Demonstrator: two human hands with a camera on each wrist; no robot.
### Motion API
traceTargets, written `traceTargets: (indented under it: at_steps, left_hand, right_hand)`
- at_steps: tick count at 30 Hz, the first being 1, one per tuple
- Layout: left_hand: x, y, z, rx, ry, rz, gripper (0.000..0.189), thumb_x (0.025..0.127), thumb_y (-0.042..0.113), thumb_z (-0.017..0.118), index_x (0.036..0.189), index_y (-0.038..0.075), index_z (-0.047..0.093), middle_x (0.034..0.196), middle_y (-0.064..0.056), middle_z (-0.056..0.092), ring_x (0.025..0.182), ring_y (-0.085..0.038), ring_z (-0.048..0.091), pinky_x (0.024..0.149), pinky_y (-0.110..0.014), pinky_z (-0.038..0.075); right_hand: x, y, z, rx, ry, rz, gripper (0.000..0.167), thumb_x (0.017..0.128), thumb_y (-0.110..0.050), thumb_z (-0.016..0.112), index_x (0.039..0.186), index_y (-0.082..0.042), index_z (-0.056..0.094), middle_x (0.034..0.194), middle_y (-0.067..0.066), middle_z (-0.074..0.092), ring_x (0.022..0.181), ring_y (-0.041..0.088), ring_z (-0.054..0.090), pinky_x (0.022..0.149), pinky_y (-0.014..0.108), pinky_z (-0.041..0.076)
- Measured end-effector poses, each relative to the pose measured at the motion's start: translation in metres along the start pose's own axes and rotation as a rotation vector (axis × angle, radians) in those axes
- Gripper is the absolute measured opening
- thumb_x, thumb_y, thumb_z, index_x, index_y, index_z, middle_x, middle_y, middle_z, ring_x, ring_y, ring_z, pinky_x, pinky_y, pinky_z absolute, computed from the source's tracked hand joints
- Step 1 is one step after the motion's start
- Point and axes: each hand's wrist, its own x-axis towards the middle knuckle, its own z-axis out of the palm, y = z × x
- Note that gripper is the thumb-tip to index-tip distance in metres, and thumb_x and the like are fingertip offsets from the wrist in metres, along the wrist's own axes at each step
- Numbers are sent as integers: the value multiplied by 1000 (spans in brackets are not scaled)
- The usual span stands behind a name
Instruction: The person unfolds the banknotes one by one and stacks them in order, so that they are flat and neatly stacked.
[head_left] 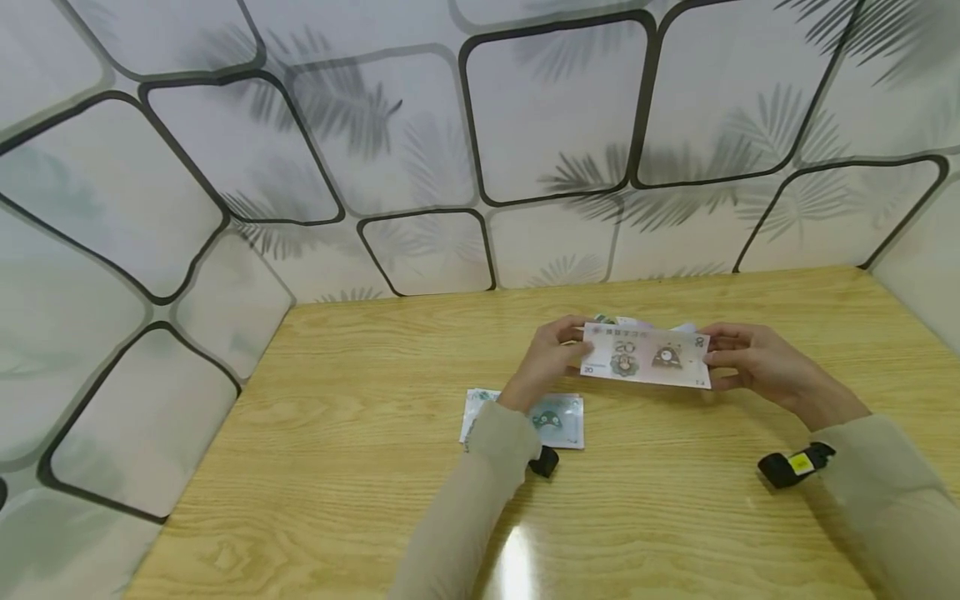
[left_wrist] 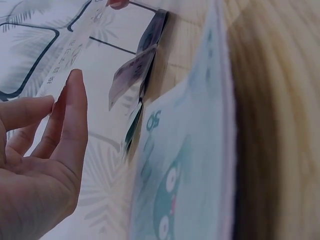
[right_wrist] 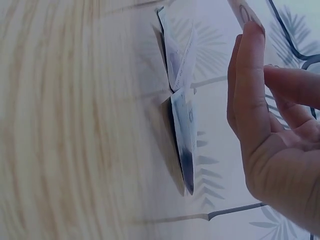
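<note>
A pinkish-white play banknote (head_left: pixel 645 358) marked 20, with a cartoon figure, is stretched flat between two hands above the table. My left hand (head_left: pixel 547 358) pinches its left end between thumb and fingers, and my right hand (head_left: pixel 768 371) pinches the right end. In both wrist views the note is seen nearly edge-on. Under my left wrist lies a small pile of bluish-green play banknotes (head_left: pixel 561 423), partly covered by the sleeve; the left wrist view shows a 50 on the top note (left_wrist: pixel 170 165). Behind the held note, more folded banknotes (right_wrist: pixel 182 135) lie on the table, mostly hidden in the head view.
The wooden table (head_left: pixel 337 467) runs back to a wall (head_left: pixel 555 108) patterned with dark rounded outlines and leaf shapes. Black straps with small devices (head_left: pixel 797 465) sit at both wrists. Light glares on the tabletop near the front.
</note>
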Motion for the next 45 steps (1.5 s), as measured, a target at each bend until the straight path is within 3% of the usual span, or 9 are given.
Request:
traceTargets:
  at_steps: [7, 22, 34, 45]
  left_hand:
    - [-5, 0, -12, -25, -58, 19, 41, 98, -6, 59, 137, 4, 61, 114, -9, 65, 88, -17, 63, 73, -43, 63]
    - [-13, -1, -26, -99, -28, 26, 39, 97, -9, 61, 135, 2, 61, 111, -11, 60, 89, -18, 59, 77, -51, 62]
    - [-23, -1, -37, -72, -15, 27, 35, 98, -6, 61, 133, 2, 61, 115, -11, 61, 92, -19, 61, 77, -47, 62]
    - [-30, -2, -44, -108, -1, 16, 32, 97, -7, 61, 129, -3, 61, 115, -12, 63, 92, -19, 64, 73, -40, 63]
  right_hand:
    - [2, 0, 3, 39, 7, -12, 40, 102, 14, 46, 112, -15, 73, 109, 3, 68, 90, 21, 71, 70, 35, 63]
    - [6, 1, 12, 19, 14, -48, 37, 101, 14, 48, 111, -14, 72, 107, 7, 65, 86, 20, 70, 68, 32, 62]
    - [9, 0, 24, 17, 29, -70, 35, 101, 13, 49, 109, -13, 72, 105, 6, 64, 87, 21, 69, 67, 32, 62]
    - [13, 2, 33, 43, -30, -112, 37, 100, 16, 46, 110, -9, 72, 107, 8, 65, 90, 22, 70, 70, 32, 63]
